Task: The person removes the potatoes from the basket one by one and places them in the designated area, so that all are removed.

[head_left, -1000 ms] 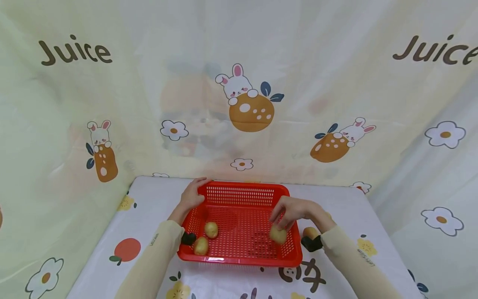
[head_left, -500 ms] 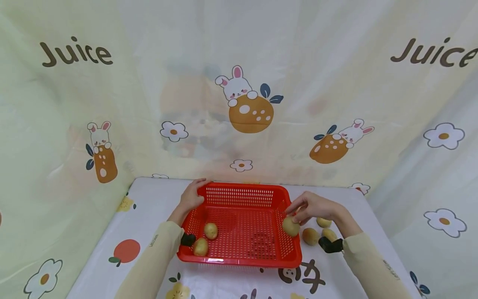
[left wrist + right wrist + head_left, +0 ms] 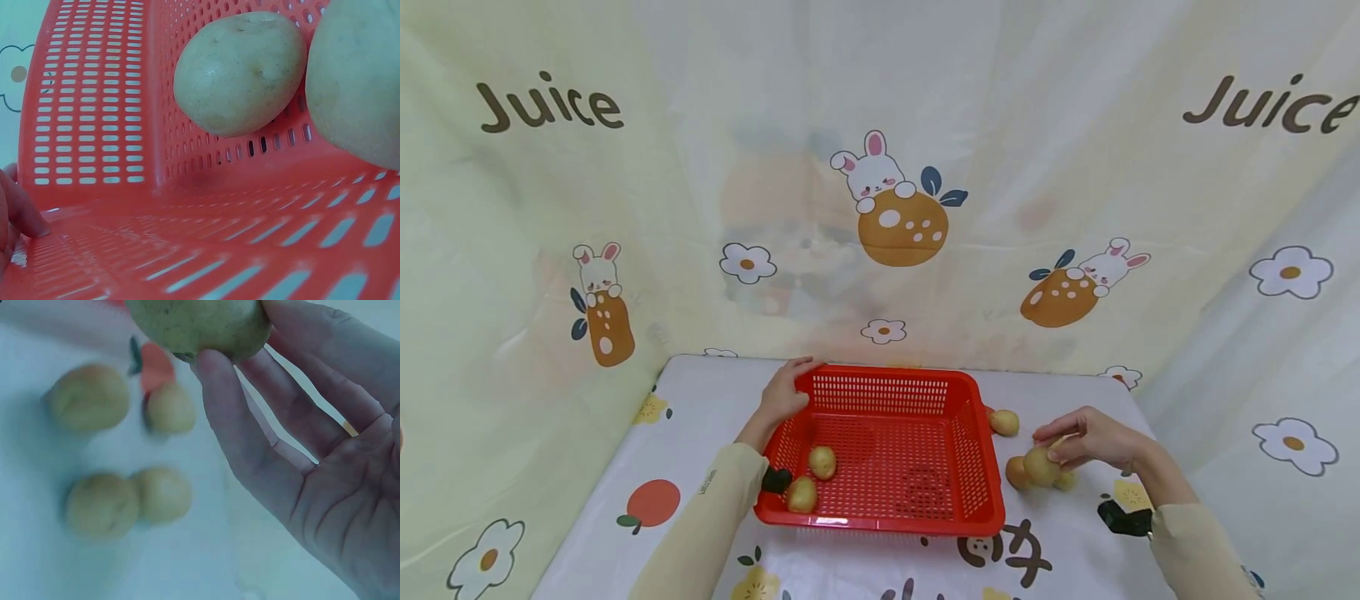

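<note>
My left hand (image 3: 782, 398) grips the left rim of the red plastic basket (image 3: 880, 524); in the left wrist view only its fingertips (image 3: 28, 215) show at the rim. Two potatoes lie in the basket's left part, one farther back (image 3: 823, 462) and a front one (image 3: 802, 495). Outside the basket on the right, my right hand (image 3: 1093, 437) pinches a round speckled pear (image 3: 203, 325) between thumb and fingertips, with a dark spot on its underside. In the head view this pear overlaps the produce beneath it.
Right of the basket, several round pieces of produce lie on the white printed cloth, including a reddish-tinged one (image 3: 90, 397), a yellowish one near the back (image 3: 1004, 422) and a touching pair (image 3: 103, 506). A printed curtain (image 3: 760, 317) rises behind the table.
My right hand has lifted the pear out of the basket's right side, over the rim, and carried it right above the table. The left hand has stayed on the rim.
</note>
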Motion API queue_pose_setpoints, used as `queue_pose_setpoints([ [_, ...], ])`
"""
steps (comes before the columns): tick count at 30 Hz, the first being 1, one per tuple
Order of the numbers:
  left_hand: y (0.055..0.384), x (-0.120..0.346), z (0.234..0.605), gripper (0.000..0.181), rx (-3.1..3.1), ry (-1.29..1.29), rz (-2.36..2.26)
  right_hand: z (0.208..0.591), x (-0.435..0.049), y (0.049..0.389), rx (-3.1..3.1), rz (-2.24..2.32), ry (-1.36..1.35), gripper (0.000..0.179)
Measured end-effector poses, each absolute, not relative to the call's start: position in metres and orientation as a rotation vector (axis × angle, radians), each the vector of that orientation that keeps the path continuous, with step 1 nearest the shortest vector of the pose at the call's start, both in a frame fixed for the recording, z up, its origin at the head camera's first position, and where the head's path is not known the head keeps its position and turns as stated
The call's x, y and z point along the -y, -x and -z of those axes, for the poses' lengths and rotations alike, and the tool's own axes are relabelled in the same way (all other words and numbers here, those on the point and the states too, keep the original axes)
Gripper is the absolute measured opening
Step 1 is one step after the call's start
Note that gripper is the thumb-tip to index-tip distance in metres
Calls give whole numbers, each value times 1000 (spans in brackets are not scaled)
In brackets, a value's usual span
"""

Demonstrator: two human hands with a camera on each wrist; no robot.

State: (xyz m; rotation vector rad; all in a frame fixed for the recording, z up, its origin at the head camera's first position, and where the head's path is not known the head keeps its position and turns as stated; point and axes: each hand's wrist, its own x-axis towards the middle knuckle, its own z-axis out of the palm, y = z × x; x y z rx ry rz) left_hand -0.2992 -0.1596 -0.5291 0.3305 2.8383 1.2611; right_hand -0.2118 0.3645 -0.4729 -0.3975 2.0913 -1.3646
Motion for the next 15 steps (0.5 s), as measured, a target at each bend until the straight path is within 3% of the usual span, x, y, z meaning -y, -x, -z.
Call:
queue_pose_setpoints([
  [15, 298, 159, 528, 67, -2841, -335, -1265, 546, -426, 175, -1803, 1627, 205, 37],
])
